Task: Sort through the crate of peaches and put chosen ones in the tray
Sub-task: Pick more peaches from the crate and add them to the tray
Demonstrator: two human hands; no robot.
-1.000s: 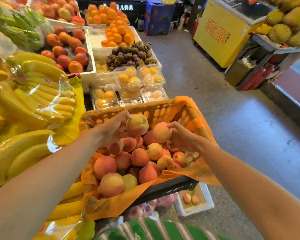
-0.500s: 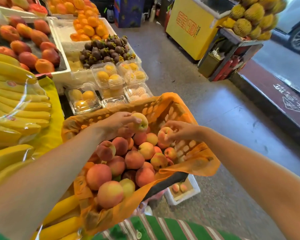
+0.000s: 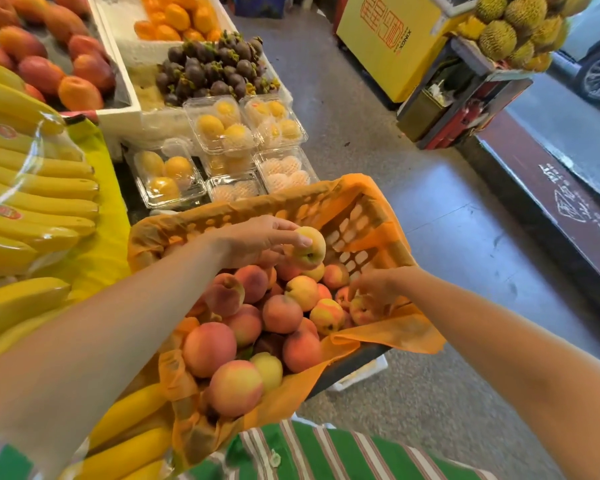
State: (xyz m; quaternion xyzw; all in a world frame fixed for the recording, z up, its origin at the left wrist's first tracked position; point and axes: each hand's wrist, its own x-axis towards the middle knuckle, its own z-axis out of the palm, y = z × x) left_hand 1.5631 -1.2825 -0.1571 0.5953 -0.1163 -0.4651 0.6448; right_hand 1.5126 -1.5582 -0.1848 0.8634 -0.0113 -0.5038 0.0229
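Right now my left hand (image 3: 257, 239) has its fingers (image 3: 293, 237) wrapped over 1 pale yellow peach (image 3: 307, 248), lifted clear above the pile near the far wall of the crate (image 3: 355, 221). My right hand (image 3: 374, 289) is down at the crate's right edge, fingers curled round a second, pinker peach (image 3: 362, 310) that sits among the others on the orange liner (image 3: 388, 336). I can't see a tray for the chosen ones from here. These peaches look ripe and soft-skinned — I judge they will bruise under a pinch, so I would cradle each across its broad cheeks with spread fingers, not squeeze at the stem dimple. Each is light enough for 1 hand, and the fuzz should give grip — though the heap may roll when 1 is pulled out.
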